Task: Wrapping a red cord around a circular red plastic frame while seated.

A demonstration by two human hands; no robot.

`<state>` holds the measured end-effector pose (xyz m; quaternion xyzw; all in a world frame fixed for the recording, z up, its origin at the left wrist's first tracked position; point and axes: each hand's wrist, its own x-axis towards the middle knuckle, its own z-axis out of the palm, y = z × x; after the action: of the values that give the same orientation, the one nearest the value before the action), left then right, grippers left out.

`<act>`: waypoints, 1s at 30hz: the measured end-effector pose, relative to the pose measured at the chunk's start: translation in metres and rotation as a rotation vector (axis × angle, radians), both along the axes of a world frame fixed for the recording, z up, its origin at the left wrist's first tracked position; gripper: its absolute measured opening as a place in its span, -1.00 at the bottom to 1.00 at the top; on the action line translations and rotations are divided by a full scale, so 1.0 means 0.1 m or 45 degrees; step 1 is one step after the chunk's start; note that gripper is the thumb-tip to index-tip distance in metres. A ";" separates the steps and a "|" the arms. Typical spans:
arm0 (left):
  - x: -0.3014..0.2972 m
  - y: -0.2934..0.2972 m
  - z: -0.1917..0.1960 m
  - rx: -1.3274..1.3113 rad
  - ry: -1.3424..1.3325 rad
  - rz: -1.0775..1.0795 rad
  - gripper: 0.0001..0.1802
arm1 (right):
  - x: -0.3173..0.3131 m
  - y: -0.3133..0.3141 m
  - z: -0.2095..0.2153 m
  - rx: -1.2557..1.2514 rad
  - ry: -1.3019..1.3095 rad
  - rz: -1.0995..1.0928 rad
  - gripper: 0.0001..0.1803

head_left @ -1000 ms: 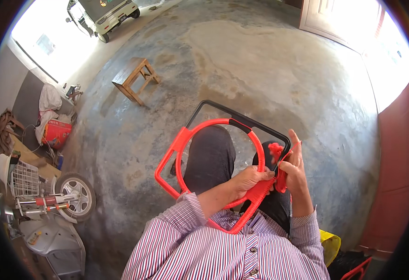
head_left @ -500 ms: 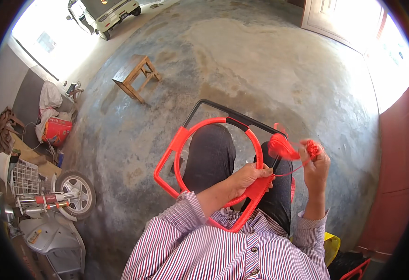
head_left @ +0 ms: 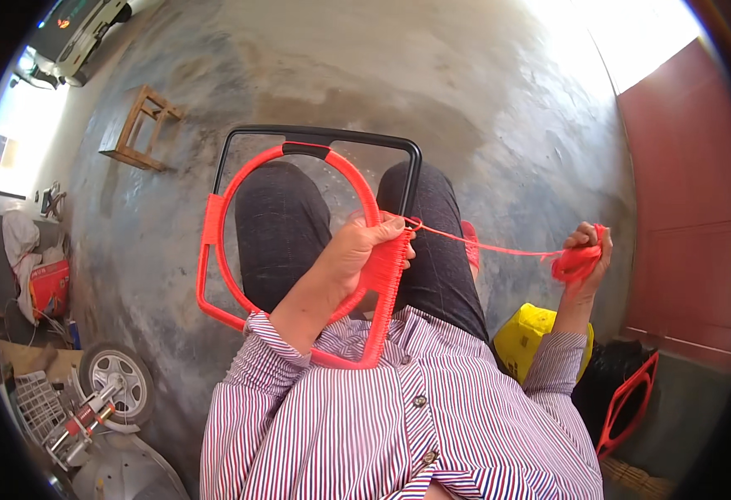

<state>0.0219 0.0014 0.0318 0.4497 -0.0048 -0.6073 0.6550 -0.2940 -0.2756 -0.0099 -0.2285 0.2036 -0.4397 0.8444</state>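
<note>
Head view: stained concrete floor [head_left: 515,125], red panel [head_left: 682,200] at right, wooden stool [head_left: 126,125] upper left. Wire basket [head_left: 39,404] lower left, contents indistinct; yellow bag [head_left: 520,340] lower right, contents hidden. Left hand [head_left: 355,250] clamps red-wrapped frame [head_left: 384,275] above thighs [head_left: 445,275]; right hand [head_left: 596,268] grips red cord bundle [head_left: 571,267], strand [head_left: 499,248] running to frame.

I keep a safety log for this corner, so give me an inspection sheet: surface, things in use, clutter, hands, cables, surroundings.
Surface: floor, grey, stained.
Things in use: frame, black and red; red cord, bundled, one strand stretched to the frame.
Clutter: stool and wheel on the left; yellow bag on the right.
Hands: left hand grips the frame's right side; right hand holds the bundle, out to the right.
Cables: nothing seen clearly.
Surroundings: red panel at right, vehicle at upper left.
</note>
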 end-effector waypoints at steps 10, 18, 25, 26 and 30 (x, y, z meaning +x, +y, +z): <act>0.00 -0.01 -0.02 0.023 0.029 -0.075 -0.82 | 1.37 1.16 0.26 -0.543 0.805 0.657 -0.84; 0.01 0.01 -0.02 0.045 0.031 -0.032 -0.76 | 1.11 1.18 0.21 -0.689 0.784 0.756 -0.82; 0.08 0.01 0.00 -0.039 0.203 -0.003 -0.80 | 0.57 1.27 0.03 -0.546 0.750 0.723 -0.72; 0.07 -0.01 -0.01 -0.058 0.218 0.029 -0.75 | 0.54 1.30 0.01 -0.460 0.732 0.716 -0.71; 0.06 -0.01 -0.08 -0.008 0.121 0.098 -0.80 | 0.53 1.29 -0.13 -0.239 0.652 0.608 -0.68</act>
<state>0.0275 0.0008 0.0240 0.4181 0.0415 -0.6023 0.6787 -0.2405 -0.1471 -0.0231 -0.4488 0.3080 -0.1754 0.8203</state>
